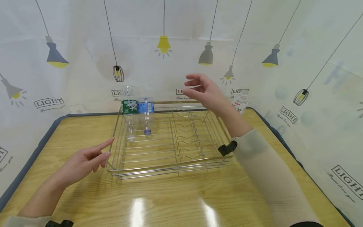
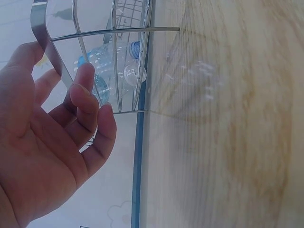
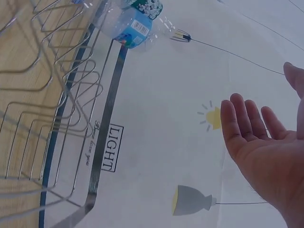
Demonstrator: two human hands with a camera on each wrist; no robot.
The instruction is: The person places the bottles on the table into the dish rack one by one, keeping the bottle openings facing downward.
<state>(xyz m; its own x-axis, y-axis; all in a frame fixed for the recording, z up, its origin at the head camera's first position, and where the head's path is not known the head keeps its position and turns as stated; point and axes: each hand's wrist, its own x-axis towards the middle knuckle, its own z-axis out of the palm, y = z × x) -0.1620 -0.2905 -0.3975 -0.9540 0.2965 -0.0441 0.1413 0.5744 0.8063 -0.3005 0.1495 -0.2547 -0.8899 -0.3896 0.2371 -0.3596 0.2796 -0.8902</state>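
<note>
Right arm (image 1: 262,160) outstretched — hands (image 1: 80,165) (image 1: 205,94) loose, left beside rack (image 1: 181,164)

Left hand (image 2: 52,137) has its fingers loosely bent right up at the flat rim (image 2: 40,19) of a metal wire rack (image 2: 130,30). Clear plastic bottles (image 2: 105,54) show through the bars, one blue-capped, and there's tons of wood-grain tabletop (image 2: 228,152).

There is room to pass from above into the front left of the silver rectangular wire rack (image 1: 170,164); a green-labelled clear plastic bottle (image 1: 129,107) and a blue-labelled clear plastic bottle (image 1: 146,107) block its back left, and zigzag metal wire dividers (image 1: 185,136) obstruct right of centre.
</note>
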